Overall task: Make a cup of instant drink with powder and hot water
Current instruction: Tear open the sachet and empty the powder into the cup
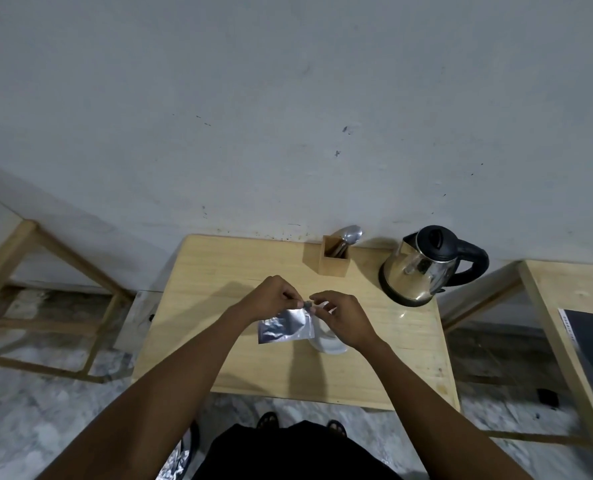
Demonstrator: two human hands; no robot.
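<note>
A silver foil powder sachet (283,328) hangs above the middle of the wooden table (219,271). My left hand (271,297) and my right hand (345,318) both pinch its top edge, fingertips almost touching. A white cup (329,344) stands on the table right under my right hand, mostly hidden by the hand and the sachet. A steel electric kettle (423,271) with a black lid and handle stands at the back right of the table.
A small wooden holder (335,259) with a metal spoon (351,234) stands at the back by the wall. Wooden frames stand on the floor at left (28,289), and another table (572,306) at right. My feet show below the table's front edge.
</note>
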